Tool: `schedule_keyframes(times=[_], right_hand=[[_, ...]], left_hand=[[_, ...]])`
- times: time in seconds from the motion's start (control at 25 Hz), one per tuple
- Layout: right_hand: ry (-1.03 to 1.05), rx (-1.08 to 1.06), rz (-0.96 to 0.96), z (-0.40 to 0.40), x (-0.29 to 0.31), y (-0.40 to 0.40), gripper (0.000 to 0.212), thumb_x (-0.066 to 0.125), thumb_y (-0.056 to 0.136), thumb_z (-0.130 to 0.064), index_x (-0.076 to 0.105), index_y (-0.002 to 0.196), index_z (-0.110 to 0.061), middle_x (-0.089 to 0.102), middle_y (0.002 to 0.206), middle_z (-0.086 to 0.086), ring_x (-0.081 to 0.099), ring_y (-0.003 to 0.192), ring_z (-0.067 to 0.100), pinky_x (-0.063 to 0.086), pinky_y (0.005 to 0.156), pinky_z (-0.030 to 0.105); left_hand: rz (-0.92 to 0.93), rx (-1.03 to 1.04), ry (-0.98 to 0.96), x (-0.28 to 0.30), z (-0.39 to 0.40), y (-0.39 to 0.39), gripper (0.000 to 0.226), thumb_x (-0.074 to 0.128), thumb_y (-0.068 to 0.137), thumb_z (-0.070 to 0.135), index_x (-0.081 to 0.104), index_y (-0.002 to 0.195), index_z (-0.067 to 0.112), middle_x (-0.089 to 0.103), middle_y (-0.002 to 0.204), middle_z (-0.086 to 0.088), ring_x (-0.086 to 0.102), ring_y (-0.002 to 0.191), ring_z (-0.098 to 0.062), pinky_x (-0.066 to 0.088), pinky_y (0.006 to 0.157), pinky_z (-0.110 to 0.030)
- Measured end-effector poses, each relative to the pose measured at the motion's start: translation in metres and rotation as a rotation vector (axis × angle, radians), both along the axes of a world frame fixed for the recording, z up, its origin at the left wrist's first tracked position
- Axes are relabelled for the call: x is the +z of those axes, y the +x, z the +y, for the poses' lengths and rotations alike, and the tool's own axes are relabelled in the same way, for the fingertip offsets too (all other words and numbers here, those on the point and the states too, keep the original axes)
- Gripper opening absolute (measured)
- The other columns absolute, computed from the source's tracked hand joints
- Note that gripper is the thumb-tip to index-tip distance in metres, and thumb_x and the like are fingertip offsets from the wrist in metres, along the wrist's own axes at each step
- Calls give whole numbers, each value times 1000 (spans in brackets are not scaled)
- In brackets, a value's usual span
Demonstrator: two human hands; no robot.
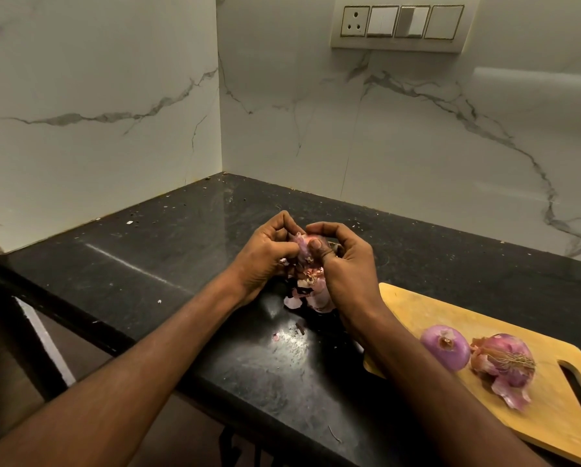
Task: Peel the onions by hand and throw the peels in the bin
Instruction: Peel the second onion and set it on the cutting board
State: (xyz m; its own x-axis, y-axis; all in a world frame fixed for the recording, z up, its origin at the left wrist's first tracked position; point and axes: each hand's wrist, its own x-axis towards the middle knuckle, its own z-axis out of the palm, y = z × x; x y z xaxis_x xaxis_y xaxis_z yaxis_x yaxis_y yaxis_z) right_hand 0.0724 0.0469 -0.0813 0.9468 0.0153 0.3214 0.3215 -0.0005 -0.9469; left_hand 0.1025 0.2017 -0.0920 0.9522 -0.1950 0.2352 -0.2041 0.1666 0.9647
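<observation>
We find no text, label, brand, number or sign that can be read anywhere in this view.
</observation>
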Motion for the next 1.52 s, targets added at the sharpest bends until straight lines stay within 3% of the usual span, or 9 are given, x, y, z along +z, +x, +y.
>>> schedule_keyframes(times=[0.12, 0.28, 0.44, 0.52, 0.68, 0.96, 1.16, 1.4, 1.52], right_hand=[[29, 7, 19, 2, 1, 0, 25, 60, 99, 1, 72, 113, -16, 72, 114, 7, 73, 105, 25, 65, 81, 42], [98, -44, 33, 2, 4, 1, 23, 55, 104, -3, 74, 107, -14, 74, 110, 5, 73, 104, 22, 65, 83, 41], [147, -51, 43, -2, 5, 2, 21, 55, 104, -5, 74, 109, -14, 74, 111, 7, 74, 103, 24, 65, 84, 45], [182, -54, 59, -3, 6, 3, 22, 54, 105, -6, 73, 108, -15, 74, 110, 7, 74, 102, 23, 65, 82, 42], [213, -74, 108, -5, 6, 7, 26, 50, 107, -7, 74, 107, -16, 73, 112, 7, 73, 104, 25, 65, 82, 44], [59, -75, 28, -4, 1, 6, 21, 58, 104, -7, 76, 107, -17, 76, 107, 4, 74, 102, 20, 64, 85, 46], [-72, -103, -39, -1, -5, 8, 20, 64, 100, -10, 77, 108, -25, 77, 106, -3, 75, 100, 17, 63, 87, 45], [-115, -127, -63, 2, -8, 11, 23, 65, 100, -12, 76, 111, -28, 76, 110, -5, 74, 104, 16, 62, 89, 45], [-78, -123, -40, 2, -7, 10, 22, 65, 100, -11, 77, 110, -27, 77, 109, -5, 75, 103, 15, 63, 89, 44]], left_hand=[[4, -5, 0, -1, 1, 1, 18, 62, 80, 5, 58, 92, 18, 65, 107, -23, 62, 95, -36, 53, 84, -55], [-4, 1, -29, -1, 1, 1, 14, 59, 88, 3, 61, 95, 15, 67, 101, -19, 69, 90, -32, 61, 73, -45], [79, -107, -100, 3, 3, -2, 29, 61, 88, 9, 60, 116, 3, 65, 117, -26, 70, 101, -36, 62, 84, -49], [72, -113, -103, 4, 3, -4, 26, 68, 94, 11, 61, 118, 3, 66, 118, -24, 71, 103, -37, 64, 83, -45], [49, -122, -75, 2, 4, -4, 26, 65, 97, 6, 62, 122, -2, 68, 122, -28, 71, 109, -42, 63, 88, -47], [-76, 98, 109, 1, -1, -9, 28, 80, 87, 13, 64, 105, -1, 69, 106, -29, 72, 92, -37, 62, 84, -56], [-135, 182, 195, -5, -2, -4, 16, 74, 91, 7, 62, 99, 3, 71, 99, -26, 70, 92, -51, 60, 81, -65], [-189, 210, 245, -6, -3, -3, 11, 72, 95, 8, 61, 96, 7, 73, 92, -17, 75, 77, -26, 64, 72, -44], [-181, 198, 233, -5, -3, -4, 12, 72, 95, 8, 61, 98, 5, 73, 95, -19, 76, 82, -32, 65, 75, -47]])
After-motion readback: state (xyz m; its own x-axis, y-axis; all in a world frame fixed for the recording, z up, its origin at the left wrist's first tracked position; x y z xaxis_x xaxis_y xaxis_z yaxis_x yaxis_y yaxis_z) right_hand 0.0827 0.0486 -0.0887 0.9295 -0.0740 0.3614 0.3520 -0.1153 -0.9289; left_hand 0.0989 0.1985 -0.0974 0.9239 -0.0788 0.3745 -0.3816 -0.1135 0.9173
